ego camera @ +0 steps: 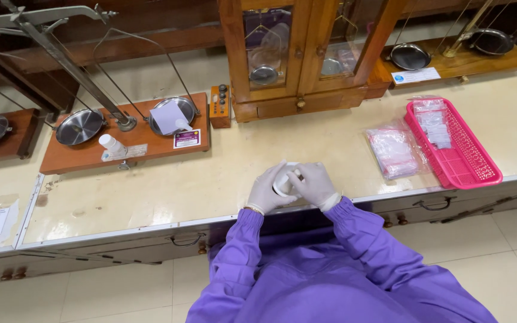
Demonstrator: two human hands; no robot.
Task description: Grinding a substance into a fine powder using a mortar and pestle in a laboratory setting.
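Head view: long cream counter (222, 179) from 9 to 3 o'clock, drawers along its near edge. Wooden glass-fronted balance case (306, 54) at 12 o'clock. Open beam balance on a wooden base (127, 140) toward 10 o'clock, steel pan (79, 127) on one side, second pan carrying a sheet of white paper (167, 116) on the other, small white-capped vial (112, 145) standing on the base between them. Pink plastic basket (456, 149) at 2 o'clock with small clear packets inside, stack of clear zip bags (393, 152) just beside it at its 9 o'clock. Small wooden block of weights (220, 106) between balance and case. Purple sleeves at the bottom, both hands in white gloves, meeting over the counter's near edge at centre. Small white round container (283, 179) caught between them: left hand (265, 192) closed round it from 8 o'clock, right hand (315, 184) closed on it from 3 o'clock, fingers curled over its top. Container mostly hidden, only a pale curved rim showing; long axis and facing impossible to tell.
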